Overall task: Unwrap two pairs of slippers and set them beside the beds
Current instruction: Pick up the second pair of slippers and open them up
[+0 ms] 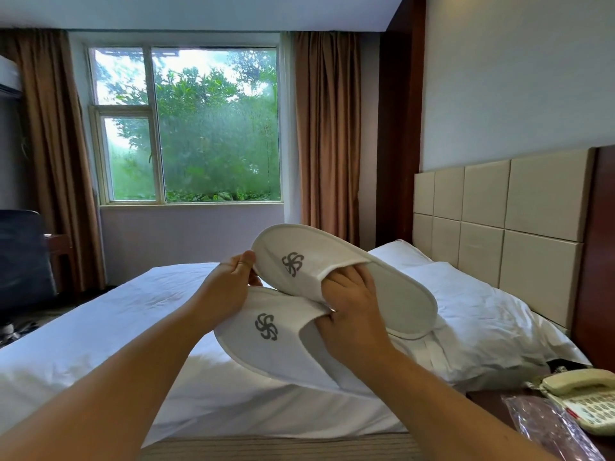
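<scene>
White-sheeted bed [133,314] with a beige panelled headboard [506,234] fills the room below the window; two white terry slippers (each with a grey swirl logo) are held above it, unwrapped; the upper slipper [332,271] overlaps the lower slipper [276,341]; the right hand [352,314] has its fingers tucked inside both toe caps; the left hand [229,287] pinches the upper slipper's toe edge; crinkled clear plastic wrap [545,427] lies by a cream telephone [585,397].
</scene>
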A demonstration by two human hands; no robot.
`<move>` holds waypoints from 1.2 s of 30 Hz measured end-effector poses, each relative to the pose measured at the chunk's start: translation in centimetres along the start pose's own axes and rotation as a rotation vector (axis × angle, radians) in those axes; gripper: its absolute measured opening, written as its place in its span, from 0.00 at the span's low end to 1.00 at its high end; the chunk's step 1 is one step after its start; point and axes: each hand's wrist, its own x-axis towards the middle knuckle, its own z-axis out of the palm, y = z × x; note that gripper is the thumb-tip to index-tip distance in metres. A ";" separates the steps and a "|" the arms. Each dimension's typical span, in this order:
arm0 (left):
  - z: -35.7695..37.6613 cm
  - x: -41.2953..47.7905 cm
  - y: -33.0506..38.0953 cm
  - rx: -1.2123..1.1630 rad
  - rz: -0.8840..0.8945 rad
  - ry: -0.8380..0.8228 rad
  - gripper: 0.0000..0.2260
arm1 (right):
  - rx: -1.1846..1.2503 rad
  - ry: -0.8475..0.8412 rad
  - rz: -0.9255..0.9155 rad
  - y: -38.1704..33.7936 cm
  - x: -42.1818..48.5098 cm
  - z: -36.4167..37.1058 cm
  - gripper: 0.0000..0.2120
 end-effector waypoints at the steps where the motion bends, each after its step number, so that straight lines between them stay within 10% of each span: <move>1: -0.2 -0.2 -0.3 -0.010 -0.015 -0.006 0.24 | 0.034 -0.003 -0.015 -0.2 0.1 0.1 0.11; 8: -1.3 -0.9 -1.4 -0.024 0.024 0.050 0.23 | 0.181 -0.027 -0.012 -0.9 0.3 0.5 0.05; 22: -8.7 -5.6 -5.2 0.032 -0.019 0.160 0.20 | 0.408 -0.170 -0.140 -7.6 1.2 2.6 0.29; 36: -14.3 -7.4 -12.1 0.025 -0.231 0.376 0.21 | 0.399 -0.237 -0.281 -9.0 3.3 11.2 0.05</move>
